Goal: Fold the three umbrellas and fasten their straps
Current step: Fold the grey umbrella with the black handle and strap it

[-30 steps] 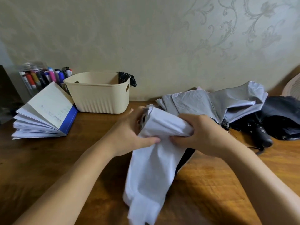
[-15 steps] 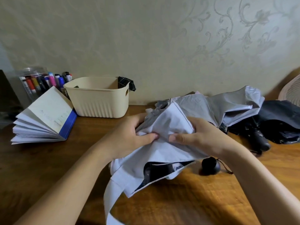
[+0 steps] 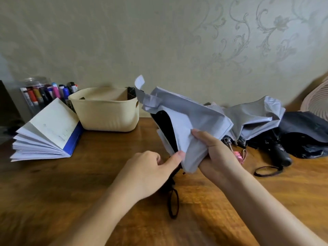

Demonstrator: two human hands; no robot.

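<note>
A pale blue-grey umbrella (image 3: 193,121) with a black lining is lifted above the wooden table, its canopy loosely bunched and pointing up to the left. Its strap (image 3: 139,86) sticks up loose at the far end. My right hand (image 3: 215,153) grips the canopy near the handle end, thumb on top. My left hand (image 3: 150,173) pinches the fabric edge at the bottom. A black wrist loop (image 3: 173,203) hangs below. A second grey umbrella (image 3: 255,116) lies unfolded behind, with a pink handle (image 3: 238,156). A black umbrella (image 3: 301,134) lies at the right.
A cream plastic basket (image 3: 104,110) stands at the back against the wall. Left of it lie an open blue-covered book (image 3: 46,132) and a jar of markers (image 3: 40,93). A pale fan-like object (image 3: 316,102) is at the right edge.
The umbrella was bunched low between both hands. It is now raised and swung up to the left, the strap flipped free, and my left hand has dropped to the fabric's lower edge.
</note>
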